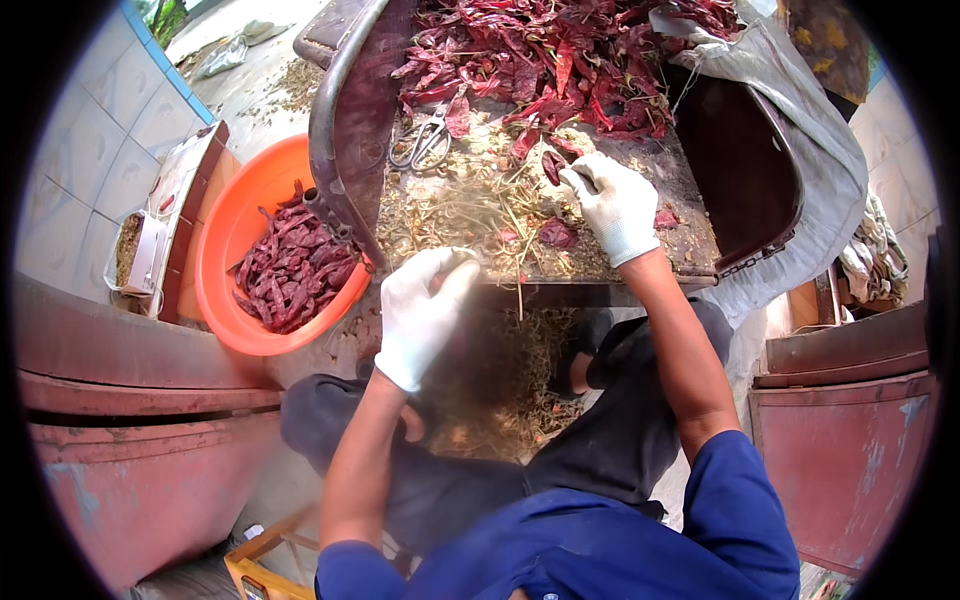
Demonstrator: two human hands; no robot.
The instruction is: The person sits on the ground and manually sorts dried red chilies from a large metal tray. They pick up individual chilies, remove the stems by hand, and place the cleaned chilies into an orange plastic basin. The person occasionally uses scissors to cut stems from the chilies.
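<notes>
Both my hands wear white knit gloves. At the board's near edge, my left hand (426, 311) has its thumb and fingers curled together. A small reddish patch shows between them, but I cannot make out whether it is something held. Over the board, the fingertips of my right hand (616, 201) pinch a dark dried chili pepper (553, 166). Below that hand lies a crumpled red chili (557, 233). Loose stems and seeds (457, 210) cover the near part of the board. A large heap of dried red chilies (525, 64) fills the far part.
Metal scissors (422, 146) lie on the board's left, beside a curved metal armrest (324, 112). An orange plastic basin (281, 343) with dark chilies (296, 274) stands on the floor at left. A woven sack (817, 172) drapes the right side. Stem litter (536, 375) covers the floor between my feet.
</notes>
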